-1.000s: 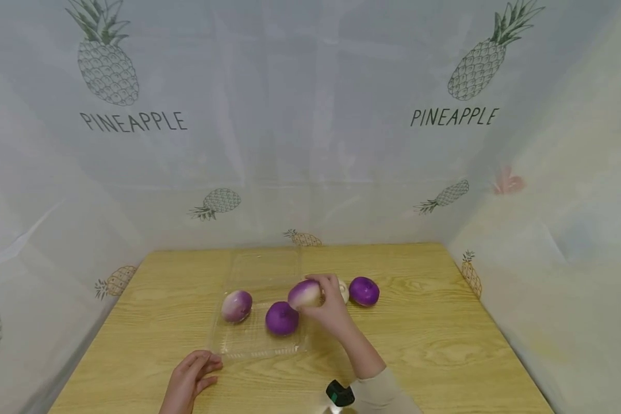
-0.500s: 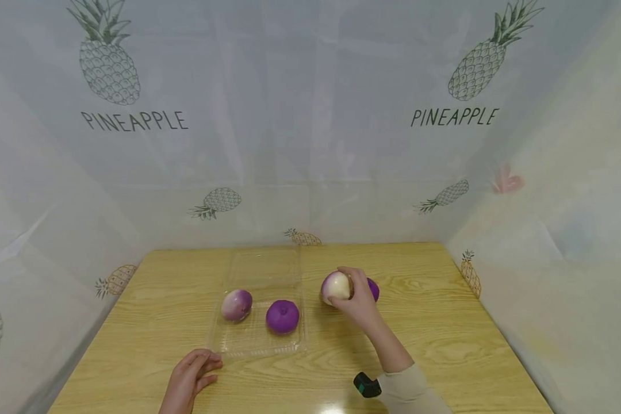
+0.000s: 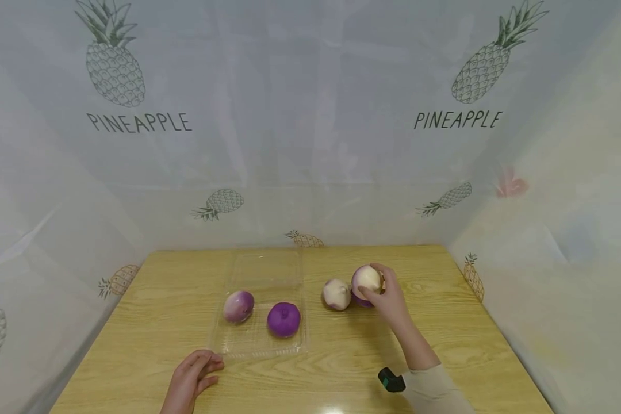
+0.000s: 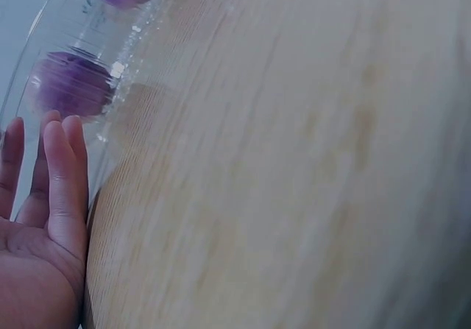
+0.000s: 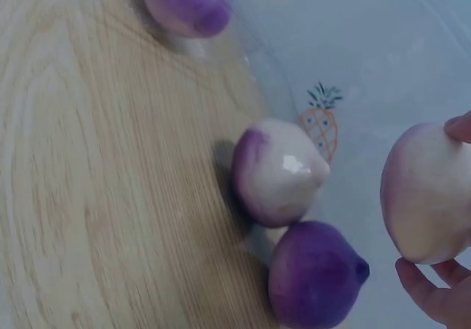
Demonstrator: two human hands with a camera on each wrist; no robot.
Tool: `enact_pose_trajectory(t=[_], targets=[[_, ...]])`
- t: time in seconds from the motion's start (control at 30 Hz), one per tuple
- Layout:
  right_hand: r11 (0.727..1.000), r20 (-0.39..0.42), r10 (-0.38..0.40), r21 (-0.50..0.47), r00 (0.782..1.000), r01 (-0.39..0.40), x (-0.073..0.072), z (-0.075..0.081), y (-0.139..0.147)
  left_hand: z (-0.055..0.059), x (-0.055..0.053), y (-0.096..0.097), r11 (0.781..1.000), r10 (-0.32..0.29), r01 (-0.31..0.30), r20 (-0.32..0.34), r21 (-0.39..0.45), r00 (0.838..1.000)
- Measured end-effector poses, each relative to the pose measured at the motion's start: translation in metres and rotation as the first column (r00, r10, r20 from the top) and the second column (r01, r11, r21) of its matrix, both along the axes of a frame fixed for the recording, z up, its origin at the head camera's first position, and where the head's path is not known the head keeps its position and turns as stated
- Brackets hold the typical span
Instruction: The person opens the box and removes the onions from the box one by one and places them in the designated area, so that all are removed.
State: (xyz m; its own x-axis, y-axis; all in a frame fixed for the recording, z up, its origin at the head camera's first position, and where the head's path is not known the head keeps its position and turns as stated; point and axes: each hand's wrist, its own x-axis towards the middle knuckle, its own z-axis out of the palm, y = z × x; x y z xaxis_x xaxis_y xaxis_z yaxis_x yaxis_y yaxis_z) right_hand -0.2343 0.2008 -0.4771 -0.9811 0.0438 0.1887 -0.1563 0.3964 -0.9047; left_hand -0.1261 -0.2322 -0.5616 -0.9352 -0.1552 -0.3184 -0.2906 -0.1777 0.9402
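My right hand (image 3: 391, 300) holds a white-and-purple turnip (image 3: 366, 280) between thumb and fingers. It overlaps a purple turnip (image 5: 313, 276) in the head view; the right wrist view shows the two apart. Beside that one, a mostly white turnip (image 3: 336, 295) rests on the table. My left hand (image 3: 190, 376) lies at the front left corner of a clear plastic clamshell box (image 3: 261, 352), its fingers loosely extended and holding nothing. Inside the box are a pale purple turnip (image 3: 238, 306) at the left and a deep purple turnip (image 3: 283, 319) at the right.
The clear lid (image 3: 265, 267) lies folded back behind the box. A wood-grain table (image 3: 460, 356) reaches back to a pineapple-print sheet (image 3: 310, 144) that rises behind and at both sides. A small black device (image 3: 391, 380) sits at my right wrist.
My right hand has carried its turnip rightward, from over the box's right edge past the white turnip to the purple one. My left hand has stayed at the box corner.
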Motion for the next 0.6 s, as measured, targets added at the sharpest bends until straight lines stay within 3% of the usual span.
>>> enact_pose_trajectory(t=[0.27,0.6], targets=[[0.997,0.003,-0.073,0.022,0.997,0.073,-0.011,0.0,0.021,0.0,-0.001,0.001,1.0,0.016,-0.016,0.006,0.01,1.0],[0.993,0.034,-0.115,0.04,0.993,0.114,-0.016,-0.013,0.042,0.002,0.0,0.002,1.0,0.015,-0.015,0.008,0.005,1.0]])
